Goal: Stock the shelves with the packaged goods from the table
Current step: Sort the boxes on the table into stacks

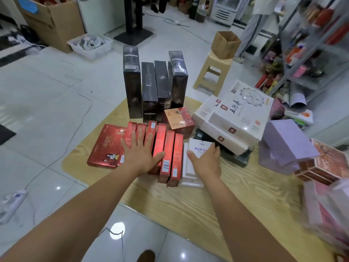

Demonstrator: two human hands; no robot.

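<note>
- Both my arms reach out over the wooden table [217, 201], its pale grain running under everything.
- My left hand [140, 154] lies flat, fingers spread wide, palm down on the row of red boxes [166, 152] standing on edge; it grips nothing, just presses on them.
- My right hand [206, 159] is half open, thumb apart from the fingers, cupped around the white packet [199, 147] with blue characters I can't fully read, which rests on a white tray [188, 175].
- One red box shows a barcode on its near end; a flat red box [105, 146] lies just left of the row.
- Right of my hand: stacked white gift boxes [234, 118], the top one bearing bold black brush characters, and beside them a lilac box [285, 142].
- Behind the red row sits an orange-and-red cube box [178, 120], lettering too blurred to read.
- Further back, four tall black boxes [154, 86] stand upright, the leftmost showing a barcode sticker.
- Beyond the table: glossy white floor tiles, a beige plastic stool [213, 72] carrying an open cardboard carton [225, 44], and metal shelves [309, 53] at far right crowded with colourful goods.
</note>
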